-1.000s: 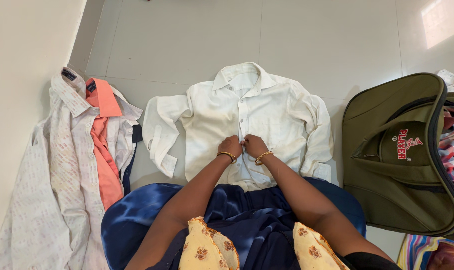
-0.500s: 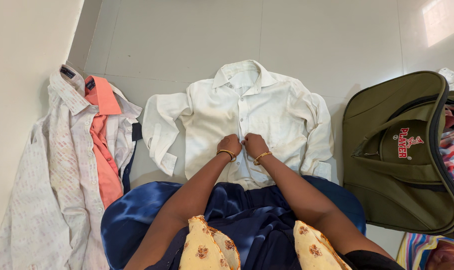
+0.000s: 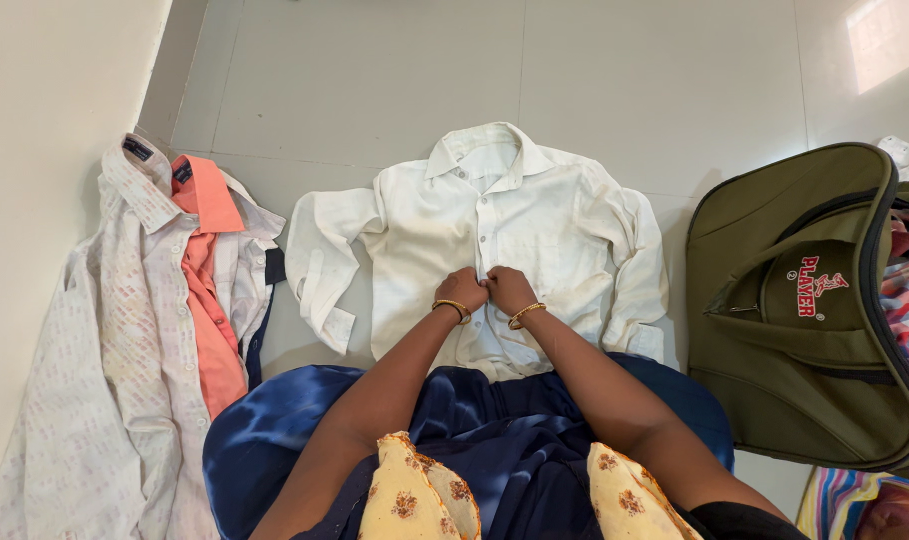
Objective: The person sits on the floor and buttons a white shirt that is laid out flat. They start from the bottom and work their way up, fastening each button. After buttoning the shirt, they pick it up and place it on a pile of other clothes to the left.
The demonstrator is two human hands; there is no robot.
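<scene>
Left hand [image 3: 462, 288] and right hand [image 3: 510, 290], knuckles together, pinch the white shirt's [image 3: 565, 230] button placket, both wrists bent down.

Red-and-white logo patch [image 3: 810, 285] on olive bag [image 3: 775, 400], right.

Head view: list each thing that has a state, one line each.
White long-sleeved cotton shirt: spread flat on the floor, front up, upper buttons fastened.
Olive green fabric duffel bag: unzipped, flap open.
Left hand: pinching the shirt's button strip.
Right hand: pinching it too.
Pile of patterned and orange shirts: unfolded.
</scene>
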